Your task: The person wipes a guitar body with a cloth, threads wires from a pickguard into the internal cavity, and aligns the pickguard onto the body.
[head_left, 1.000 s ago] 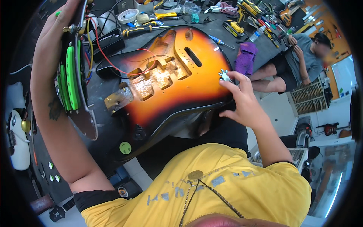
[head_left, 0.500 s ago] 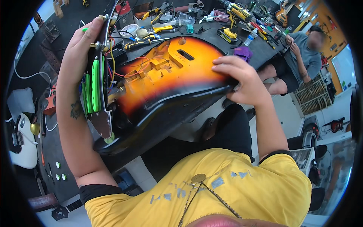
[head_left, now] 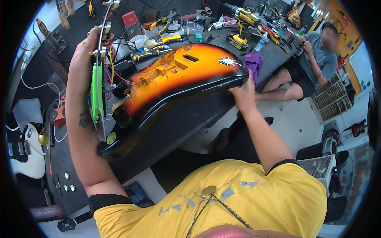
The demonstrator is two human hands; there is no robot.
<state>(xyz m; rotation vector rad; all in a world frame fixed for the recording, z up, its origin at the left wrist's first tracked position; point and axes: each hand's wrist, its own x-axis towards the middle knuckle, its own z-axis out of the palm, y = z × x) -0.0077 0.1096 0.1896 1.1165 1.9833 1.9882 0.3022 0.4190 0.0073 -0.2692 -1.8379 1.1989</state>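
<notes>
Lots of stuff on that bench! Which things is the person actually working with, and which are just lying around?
In use:
- sunburst guitar body, gripped at its end by the right hand
- pickguard with green pickups, held up by the left hand, joined to the body by wires

Lying about:
- yellow cordless drill
- purple cloth
- yellow-handled screwdrivers
- white guitar

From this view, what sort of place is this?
Likely a guitar repair workshop: a sunburst electric guitar body with open wiring cavities is held over a black workbench strewn with hand tools, a yellow cordless drill and a white electric guitar.
</notes>
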